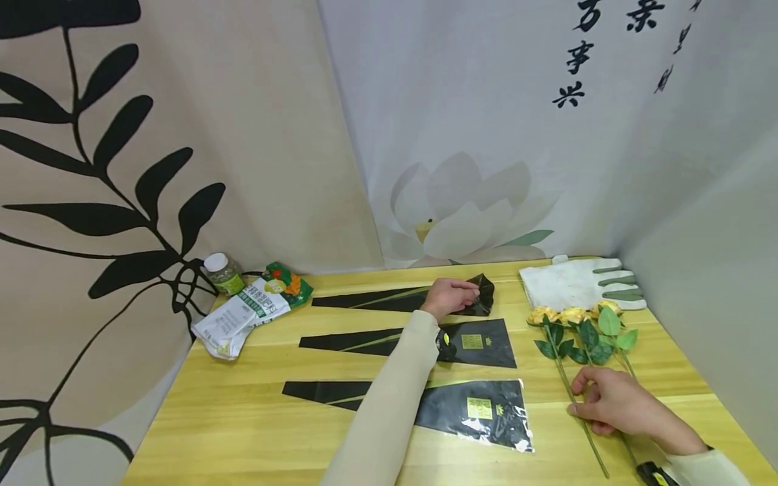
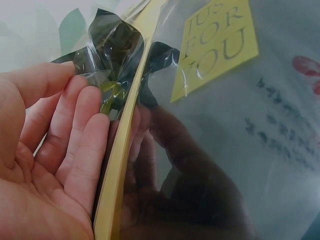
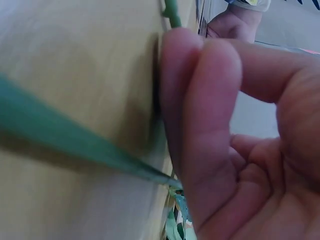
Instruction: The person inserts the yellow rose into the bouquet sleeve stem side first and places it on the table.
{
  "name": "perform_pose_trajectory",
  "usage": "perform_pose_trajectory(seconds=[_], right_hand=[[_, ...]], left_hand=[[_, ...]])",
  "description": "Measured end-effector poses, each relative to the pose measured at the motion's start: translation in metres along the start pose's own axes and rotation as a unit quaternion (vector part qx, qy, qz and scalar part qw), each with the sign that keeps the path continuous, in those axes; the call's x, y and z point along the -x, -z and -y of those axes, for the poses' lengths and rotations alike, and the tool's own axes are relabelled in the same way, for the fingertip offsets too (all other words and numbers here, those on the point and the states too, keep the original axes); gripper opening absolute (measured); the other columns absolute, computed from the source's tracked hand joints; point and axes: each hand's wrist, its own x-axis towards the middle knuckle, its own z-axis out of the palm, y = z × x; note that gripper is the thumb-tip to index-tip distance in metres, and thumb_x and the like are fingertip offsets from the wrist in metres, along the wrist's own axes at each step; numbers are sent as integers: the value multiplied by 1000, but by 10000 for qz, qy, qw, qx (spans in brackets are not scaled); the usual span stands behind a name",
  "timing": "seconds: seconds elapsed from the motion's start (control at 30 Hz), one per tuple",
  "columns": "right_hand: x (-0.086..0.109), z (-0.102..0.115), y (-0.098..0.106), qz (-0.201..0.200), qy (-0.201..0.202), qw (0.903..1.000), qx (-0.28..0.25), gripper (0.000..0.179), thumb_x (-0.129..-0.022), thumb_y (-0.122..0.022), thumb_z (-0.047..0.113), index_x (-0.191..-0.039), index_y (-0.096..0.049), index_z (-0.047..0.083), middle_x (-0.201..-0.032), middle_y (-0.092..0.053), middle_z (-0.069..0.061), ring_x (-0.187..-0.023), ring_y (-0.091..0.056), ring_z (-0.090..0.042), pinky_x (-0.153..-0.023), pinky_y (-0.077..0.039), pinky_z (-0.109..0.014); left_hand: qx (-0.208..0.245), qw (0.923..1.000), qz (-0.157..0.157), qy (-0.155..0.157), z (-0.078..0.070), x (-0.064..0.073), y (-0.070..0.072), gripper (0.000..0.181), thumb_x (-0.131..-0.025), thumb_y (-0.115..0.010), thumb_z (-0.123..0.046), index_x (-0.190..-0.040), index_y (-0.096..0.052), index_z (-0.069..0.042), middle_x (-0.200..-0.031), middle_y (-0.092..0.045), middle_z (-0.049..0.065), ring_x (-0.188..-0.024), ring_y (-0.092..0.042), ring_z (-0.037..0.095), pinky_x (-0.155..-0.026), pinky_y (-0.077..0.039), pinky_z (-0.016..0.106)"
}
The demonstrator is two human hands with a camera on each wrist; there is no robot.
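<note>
Three black flower sleeves lie in a row on the wooden table. At the far sleeve (image 1: 377, 298), my left hand (image 1: 451, 297) pinches the film by its wide mouth, which stands crumpled and raised. The left wrist view shows the thumb and fingertips (image 2: 75, 82) together at clear-edged dark film beside a gold strip. The middle sleeve (image 1: 492, 344) and the near sleeve (image 1: 474, 405) lie flat. My right hand (image 1: 626, 401) pinches the stem of the leftmost yellow rose (image 1: 542, 315) between thumb and finger. Other yellow roses (image 1: 573, 315) lie beside it, their stems partly under that hand.
White work gloves (image 1: 571, 283) with green stripes lie at the back right. A printed packet (image 1: 249, 314) and a white-lidded jar (image 1: 223, 273) are at the back left. A printed curtain (image 1: 462, 135) hangs behind the table (image 1: 225, 412).
</note>
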Motion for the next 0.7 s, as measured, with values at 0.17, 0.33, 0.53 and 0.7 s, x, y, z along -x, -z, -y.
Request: perform_pose_trajectory(seconds=[0.17, 0.33, 0.53, 0.7], right_hand=[[-2, 2, 0, 70, 33, 10000, 42, 25, -94, -80, 18, -96, -62, 1, -64, -64, -6, -47, -59, -15, -44, -51, -27], [-2, 3, 5, 104, 68, 9999, -100, 20, -96, -77, 13, -97, -63, -1, -65, -65, -7, -50, -61, -16, -46, -54, -29], [-7, 9, 15, -137, 111, 9994, -310, 19, -99, -71, 9, -104, -60, -6, -66, -64, -7, -51, -61, -17, -50, -54, -31], [-15, 17, 21, -390, 220, 9977, -504, 24, -102, -69, 9, -112, -57, -10, -71, -67, -10, -56, -65, -18, -51, -58, -32]], left_hand=[[-17, 10000, 5, -31, -1, 4, -1, 20, -97, -80, -25, -116, -84, -19, -100, -81, -2, -98, -77, 19, -92, -64, 36], [-19, 10000, 33, 0, -3, 3, -2, 21, -98, -79, -25, -117, -84, -19, -103, -81, -1, -99, -76, 18, -94, -64, 37], [7, 10000, 75, 12, -1, -1, 0, 17, -97, -79, -26, -113, -84, -21, -102, -81, -3, -92, -75, 13, -93, -64, 37], [61, 9998, 121, 120, 1, -6, 1, 14, -97, -80, -27, -110, -85, -24, -100, -80, -6, -91, -74, 12, -95, -63, 38]])
